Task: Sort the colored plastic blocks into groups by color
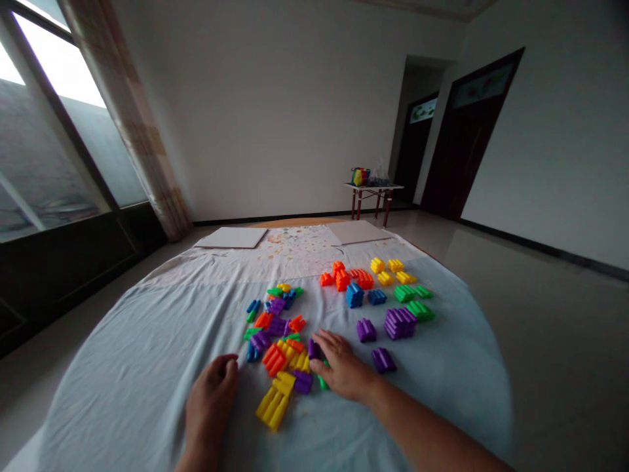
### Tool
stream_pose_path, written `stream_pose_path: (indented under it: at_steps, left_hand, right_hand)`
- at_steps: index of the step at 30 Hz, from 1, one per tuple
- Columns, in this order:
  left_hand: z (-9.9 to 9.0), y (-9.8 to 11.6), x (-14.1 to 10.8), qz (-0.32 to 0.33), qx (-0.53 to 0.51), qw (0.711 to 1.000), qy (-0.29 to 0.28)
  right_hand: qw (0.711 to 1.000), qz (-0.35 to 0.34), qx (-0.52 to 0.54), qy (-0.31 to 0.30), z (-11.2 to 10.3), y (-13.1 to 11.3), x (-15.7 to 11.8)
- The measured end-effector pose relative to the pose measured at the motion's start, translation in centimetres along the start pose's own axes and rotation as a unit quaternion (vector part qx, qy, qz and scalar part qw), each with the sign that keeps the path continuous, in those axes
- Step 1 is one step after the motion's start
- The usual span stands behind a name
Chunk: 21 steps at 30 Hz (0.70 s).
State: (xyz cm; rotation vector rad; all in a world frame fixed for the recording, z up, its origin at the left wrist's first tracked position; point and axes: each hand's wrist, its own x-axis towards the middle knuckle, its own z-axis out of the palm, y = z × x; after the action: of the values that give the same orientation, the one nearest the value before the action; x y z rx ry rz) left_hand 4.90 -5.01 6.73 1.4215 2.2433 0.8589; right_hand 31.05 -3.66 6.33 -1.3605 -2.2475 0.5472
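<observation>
My right hand [339, 364] reaches over the right side of a mixed pile of plastic building blocks. Its thumb and fingers close around a purple block [313, 349], and a green block [323, 379] shows partly beneath the hand. My left hand [213, 387] rests on the cloth left of the pile, fingers curled in, with nothing visible in them. Between the hands lie an orange block [274, 360], a yellow block [275, 401] and a purple block [303, 382]. Blue and green pieces are jumbled in farther back.
Right of the pile sit colour groups: orange blocks [343, 280], blue blocks [354, 295], yellow blocks [386, 278], green blocks [420, 310] and purple blocks [400, 323]. Two flat boards, a white board [233, 237] and a beige board [358, 231], lie at the far end of the cloth-covered table [147, 347].
</observation>
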Motion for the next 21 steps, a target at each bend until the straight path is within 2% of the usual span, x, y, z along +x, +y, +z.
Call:
stream_pose_path:
  at_steps: [5,10,12,16,21]
  left_hand:
    - [0.3,-0.1,-0.2,0.016,-0.003,1.000,0.016]
    - [0.4,-0.3,-0.1,0.014,-0.015,1.000,0.022]
    - [0.4,-0.3,0.0,0.015,-0.023,0.999,0.023]
    - [0.3,-0.1,-0.1,0.015,-0.040,0.999,0.025]
    - [0.4,0.1,-0.3,0.012,-0.057,0.998,0.024]
  right_hand:
    - [0.994,-0.054,0.098,-0.007,0.9,0.2,-0.1]
    - [0.985,-0.066,0.119,0.106,-0.1,1.3,0.3]
    - [0.982,-0.077,0.110,0.131,-0.4,1.6,0.2]
    - [0.983,-0.101,0.095,0.117,0.0,1.2,-0.2]
    - [0.991,-0.087,0.071,0.066,0.6,0.8,-0.4]
